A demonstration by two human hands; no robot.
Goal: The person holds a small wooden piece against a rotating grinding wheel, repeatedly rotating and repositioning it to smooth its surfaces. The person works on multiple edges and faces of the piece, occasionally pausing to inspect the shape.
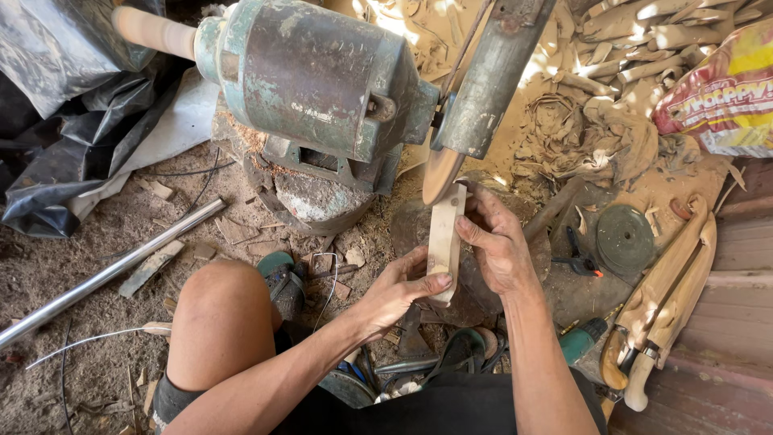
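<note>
A flat pale wooden piece [444, 234] is held upright in both hands, its top end against the spinning sanding disc [440, 173] of a green motor grinder [314, 76]. My left hand [396, 290] grips the lower end of the wood, thumb across its face. My right hand [495, 242] clasps the wood's right edge higher up, fingers curled toward the disc. My bare left knee [221, 314] is bent beside the grinder's base.
A metal pipe [113, 270] lies across the dirt at left. Carved wooden handles [664, 298] lie at right beside a round grinding disc [626, 238] and small pliers [581, 262]. Wood shavings [596, 121] pile behind; a colourful sack [721, 93] sits at upper right. Black plastic sheeting [64, 121] lies at left.
</note>
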